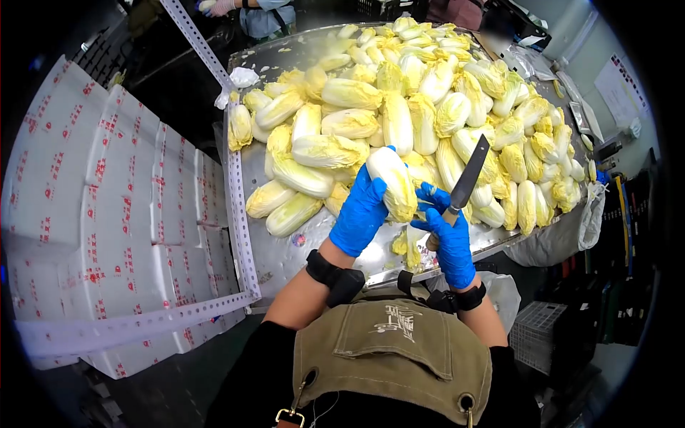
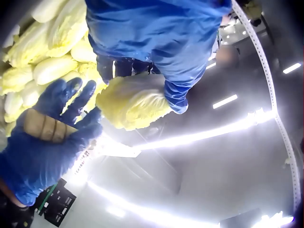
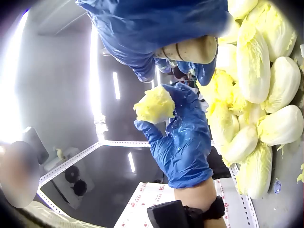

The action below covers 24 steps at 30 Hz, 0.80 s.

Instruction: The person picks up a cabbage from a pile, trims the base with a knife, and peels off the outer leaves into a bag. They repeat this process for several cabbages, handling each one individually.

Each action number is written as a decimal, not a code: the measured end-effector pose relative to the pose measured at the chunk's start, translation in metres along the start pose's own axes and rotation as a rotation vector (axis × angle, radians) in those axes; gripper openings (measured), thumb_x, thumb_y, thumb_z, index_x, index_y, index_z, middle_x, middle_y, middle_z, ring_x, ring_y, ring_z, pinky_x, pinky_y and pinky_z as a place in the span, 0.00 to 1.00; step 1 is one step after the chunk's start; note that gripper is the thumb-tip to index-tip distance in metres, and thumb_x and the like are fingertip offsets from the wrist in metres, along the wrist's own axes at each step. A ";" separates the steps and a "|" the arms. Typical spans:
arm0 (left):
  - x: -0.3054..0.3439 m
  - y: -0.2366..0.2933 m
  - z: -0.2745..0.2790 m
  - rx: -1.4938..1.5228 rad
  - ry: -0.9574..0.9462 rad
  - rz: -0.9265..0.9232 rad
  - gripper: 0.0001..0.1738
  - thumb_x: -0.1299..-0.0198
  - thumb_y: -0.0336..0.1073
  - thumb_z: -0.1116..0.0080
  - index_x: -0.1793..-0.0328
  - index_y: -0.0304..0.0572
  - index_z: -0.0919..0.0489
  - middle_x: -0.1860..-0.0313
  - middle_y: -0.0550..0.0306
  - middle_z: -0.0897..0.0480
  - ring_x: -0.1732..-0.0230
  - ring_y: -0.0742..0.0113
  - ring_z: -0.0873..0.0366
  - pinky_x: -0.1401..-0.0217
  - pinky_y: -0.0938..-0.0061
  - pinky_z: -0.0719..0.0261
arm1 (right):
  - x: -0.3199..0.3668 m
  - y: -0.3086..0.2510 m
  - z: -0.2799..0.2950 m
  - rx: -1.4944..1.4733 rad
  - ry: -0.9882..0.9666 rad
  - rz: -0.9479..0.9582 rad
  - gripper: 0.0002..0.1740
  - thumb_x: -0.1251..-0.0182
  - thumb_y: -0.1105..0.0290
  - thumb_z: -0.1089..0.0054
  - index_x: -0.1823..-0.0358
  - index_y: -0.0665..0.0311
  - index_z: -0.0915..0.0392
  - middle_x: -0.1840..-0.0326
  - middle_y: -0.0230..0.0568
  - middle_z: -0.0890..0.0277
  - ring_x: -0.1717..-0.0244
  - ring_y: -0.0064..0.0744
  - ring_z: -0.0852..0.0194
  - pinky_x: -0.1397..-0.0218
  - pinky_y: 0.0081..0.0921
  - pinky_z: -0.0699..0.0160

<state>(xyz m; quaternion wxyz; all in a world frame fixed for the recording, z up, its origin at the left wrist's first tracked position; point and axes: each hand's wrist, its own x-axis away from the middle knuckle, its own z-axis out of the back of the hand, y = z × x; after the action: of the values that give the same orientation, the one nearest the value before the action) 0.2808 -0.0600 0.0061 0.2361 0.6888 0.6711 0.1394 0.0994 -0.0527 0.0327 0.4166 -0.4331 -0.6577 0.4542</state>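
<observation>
My blue-gloved left hand (image 1: 359, 220) holds a napa cabbage (image 1: 392, 184) above the near edge of the metal table (image 1: 280, 251). In the left wrist view the thumb curls along one side of that cabbage (image 2: 135, 103). My right hand (image 1: 454, 246), gloved too, grips a knife by its wooden handle (image 1: 433, 241). The broad blade (image 1: 471, 175) points up and away, apart from the cabbage. The right wrist view shows the knife's handle (image 3: 195, 50) under the curled fingers and the cabbage's ragged yellow end (image 3: 154, 105). Loose yellow leaves (image 1: 408, 250) lie below the hands.
A large heap of napa cabbages (image 1: 349, 123) covers much of the table. White printed boxes (image 1: 121, 207) are stacked at the left, behind a perforated metal post (image 1: 240, 207). A plastic bag (image 1: 564, 232) hangs at the right edge. Another person (image 1: 267, 18) stands across the table.
</observation>
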 end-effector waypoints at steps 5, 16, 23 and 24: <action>0.001 -0.007 -0.009 -0.424 0.119 -0.095 0.37 0.40 0.42 0.35 0.30 0.41 0.39 0.34 0.54 0.33 0.37 0.66 0.32 0.34 0.69 0.31 | -0.012 0.006 -0.013 -0.058 -0.113 0.063 0.37 0.36 0.69 0.40 0.27 0.65 0.43 0.27 0.41 0.41 0.30 0.33 0.41 0.31 0.32 0.38; -0.001 0.015 -0.009 -0.487 0.022 -0.015 0.38 0.43 0.41 0.33 0.30 0.38 0.37 0.37 0.53 0.29 0.37 0.65 0.31 0.33 0.69 0.31 | -0.024 0.004 -0.011 -0.291 -0.110 -0.089 0.28 0.37 0.68 0.37 0.37 0.61 0.35 0.68 0.25 0.32 0.80 0.15 0.40 0.77 0.15 0.39; -0.005 0.013 -0.014 -0.577 0.069 -0.016 0.33 0.42 0.32 0.35 0.31 0.39 0.35 0.39 0.52 0.26 0.40 0.67 0.27 0.35 0.71 0.29 | -0.027 0.003 -0.007 0.065 0.034 0.102 0.25 0.41 0.75 0.34 0.41 0.66 0.28 0.47 0.36 0.24 0.49 0.25 0.26 0.48 0.22 0.25; -0.004 0.015 -0.012 -0.624 0.068 -0.026 0.32 0.42 0.32 0.35 0.32 0.40 0.34 0.39 0.52 0.26 0.41 0.67 0.27 0.36 0.71 0.28 | -0.028 0.000 -0.003 0.149 0.054 0.157 0.24 0.40 0.76 0.34 0.41 0.67 0.27 0.48 0.36 0.23 0.50 0.25 0.25 0.49 0.22 0.24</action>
<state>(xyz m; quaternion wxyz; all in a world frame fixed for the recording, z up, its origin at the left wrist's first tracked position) 0.2872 -0.0621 0.0247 0.4156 0.5692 0.6121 0.3585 0.1103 -0.0782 0.0290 0.4283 -0.4632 -0.5746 0.5214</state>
